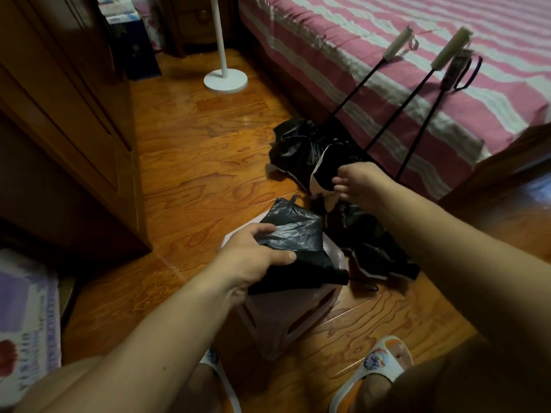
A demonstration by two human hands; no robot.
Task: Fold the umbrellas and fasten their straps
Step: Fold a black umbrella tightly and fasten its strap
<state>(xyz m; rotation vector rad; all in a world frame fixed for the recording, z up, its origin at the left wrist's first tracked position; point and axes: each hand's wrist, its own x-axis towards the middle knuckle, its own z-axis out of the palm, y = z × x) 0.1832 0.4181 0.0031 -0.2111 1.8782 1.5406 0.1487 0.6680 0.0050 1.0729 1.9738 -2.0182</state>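
Left hand [253, 257]: we grip bag [295, 234] on stool [286, 317], fingers curled, steadying it | Right hand [360, 183]: fingers pinch umbrella [325, 165] canopy on floor [193, 150], gathering cloth | 3 shafts lean on bed [387, 31]

Head-worn camera looks down, close, over hands [262, 254] toward the floor [190, 162].

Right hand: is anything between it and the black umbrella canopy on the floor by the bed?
Nothing visible. The right hand is already at the black canopy, its fingers pinching the fabric edge. The left hand grips separate black fabric over the pink stool, clear of that reach.
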